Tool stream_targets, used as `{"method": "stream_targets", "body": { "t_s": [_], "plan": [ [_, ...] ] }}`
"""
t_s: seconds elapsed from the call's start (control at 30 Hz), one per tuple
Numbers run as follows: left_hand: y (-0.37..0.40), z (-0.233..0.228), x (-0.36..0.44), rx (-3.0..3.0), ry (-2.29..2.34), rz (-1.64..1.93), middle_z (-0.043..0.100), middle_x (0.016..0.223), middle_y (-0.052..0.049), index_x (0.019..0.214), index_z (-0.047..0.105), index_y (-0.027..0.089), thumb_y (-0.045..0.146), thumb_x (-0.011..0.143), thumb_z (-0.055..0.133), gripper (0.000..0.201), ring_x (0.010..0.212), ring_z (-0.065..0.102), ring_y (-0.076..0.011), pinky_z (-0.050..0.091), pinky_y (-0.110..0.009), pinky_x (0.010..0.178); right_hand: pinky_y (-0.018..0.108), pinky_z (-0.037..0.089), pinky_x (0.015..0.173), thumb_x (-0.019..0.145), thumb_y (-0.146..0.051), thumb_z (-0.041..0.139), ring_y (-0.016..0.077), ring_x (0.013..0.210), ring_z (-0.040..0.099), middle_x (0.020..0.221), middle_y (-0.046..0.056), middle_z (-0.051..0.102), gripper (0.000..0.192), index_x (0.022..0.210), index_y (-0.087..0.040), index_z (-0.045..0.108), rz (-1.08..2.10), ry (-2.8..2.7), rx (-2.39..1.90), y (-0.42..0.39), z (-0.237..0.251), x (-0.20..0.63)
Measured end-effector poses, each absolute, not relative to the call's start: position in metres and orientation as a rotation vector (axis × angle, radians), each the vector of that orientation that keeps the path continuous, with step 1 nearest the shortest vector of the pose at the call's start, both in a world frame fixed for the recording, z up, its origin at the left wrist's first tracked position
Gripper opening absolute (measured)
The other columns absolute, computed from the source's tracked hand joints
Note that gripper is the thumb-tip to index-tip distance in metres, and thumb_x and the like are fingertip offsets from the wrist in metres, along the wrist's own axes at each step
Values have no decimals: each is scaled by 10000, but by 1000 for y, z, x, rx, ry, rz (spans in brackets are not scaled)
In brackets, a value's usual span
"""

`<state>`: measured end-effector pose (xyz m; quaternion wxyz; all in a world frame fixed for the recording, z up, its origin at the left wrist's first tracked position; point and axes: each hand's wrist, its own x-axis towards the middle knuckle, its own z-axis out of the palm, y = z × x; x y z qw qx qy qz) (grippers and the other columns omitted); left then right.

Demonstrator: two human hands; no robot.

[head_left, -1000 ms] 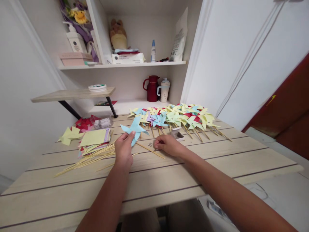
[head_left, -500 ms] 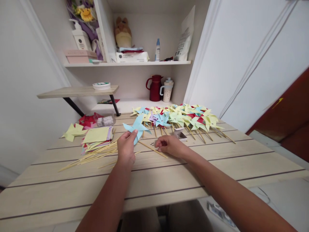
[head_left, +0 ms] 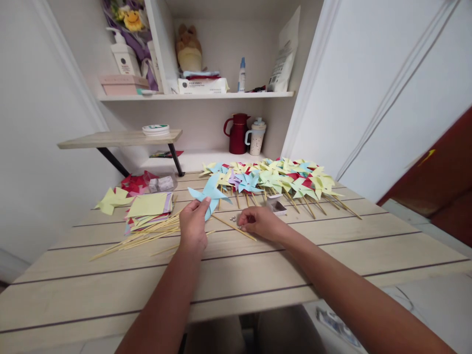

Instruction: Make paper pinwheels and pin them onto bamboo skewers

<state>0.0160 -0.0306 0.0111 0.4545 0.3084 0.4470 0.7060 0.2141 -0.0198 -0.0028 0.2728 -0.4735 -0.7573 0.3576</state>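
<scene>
A light blue paper pinwheel [head_left: 211,189] is pinched in my left hand [head_left: 194,222], its blades pointing up and outward. My right hand [head_left: 260,221] is at the tabletop, thumb and fingers drawn together beside several small silvery pins [head_left: 233,219]; whether a pin is between the fingertips is too small to tell. One loose wooden stick [head_left: 236,228] lies slantwise between the hands. Just behind my right hand stands a small open box [head_left: 277,206]. More thin sticks [head_left: 138,240] lie in a bundle left of my left hand.
Finished pinwheels on sticks [head_left: 273,179] cover the back right of the table [head_left: 258,275]. At left are a stack of coloured paper [head_left: 149,206], a yellow folded pinwheel [head_left: 112,200] and a clear plastic box [head_left: 162,184]. A red jug [head_left: 238,135] and a cup [head_left: 257,137] stand behind.
Both hands stay almost in place, the left still on the blue pinwheel and the right by the pins. The view has shifted very slightly.
</scene>
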Motion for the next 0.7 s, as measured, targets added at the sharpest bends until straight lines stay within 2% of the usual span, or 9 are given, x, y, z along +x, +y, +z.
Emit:
{"method": "stream_targets", "body": {
  "t_s": [0.7],
  "plan": [
    [-31, 10, 17, 774, 1106, 1729, 712, 715, -24, 755, 727, 139, 334, 580, 849, 288, 664, 618, -139, 458, -258, 671, 245, 421, 616, 695, -126, 671, 138, 665, 572, 751, 8, 687, 82, 742, -188, 695, 923, -2045, -1297, -20, -2, 211]
  ]
}}
